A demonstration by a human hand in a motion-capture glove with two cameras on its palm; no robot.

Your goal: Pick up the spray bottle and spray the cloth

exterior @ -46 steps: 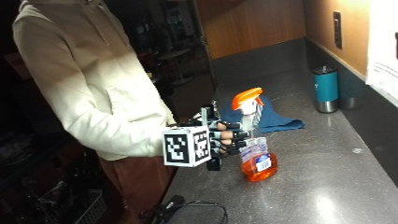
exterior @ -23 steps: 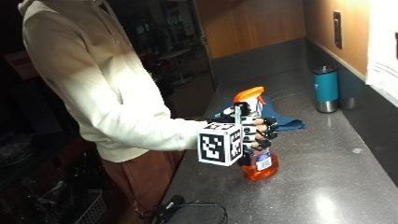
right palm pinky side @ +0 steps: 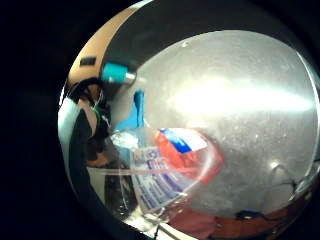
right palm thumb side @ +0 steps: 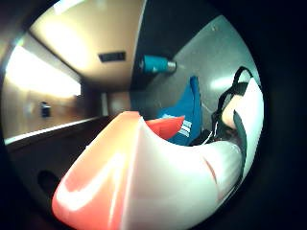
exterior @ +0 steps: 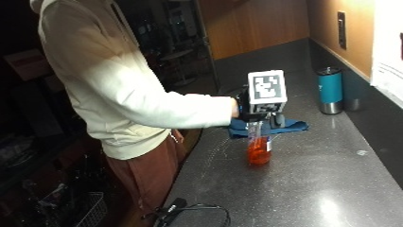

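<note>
Right hand [exterior: 252, 111] grips bottle [exterior: 258, 149] by its neck, lift step. Cloth [exterior: 267, 127] lies just beyond hand. Next: aim nozzle, squeeze trigger.

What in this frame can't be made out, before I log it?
- Right hand: in the outside view the marker block covers its fingers, so the grip is unseen.
- Spray bottle: its head is hidden there too; whether it is lifted off the counter is unclear.
- Bottle label: blurred in the little finger view.
- Cloth: partly hidden behind bottle and hand.
</note>
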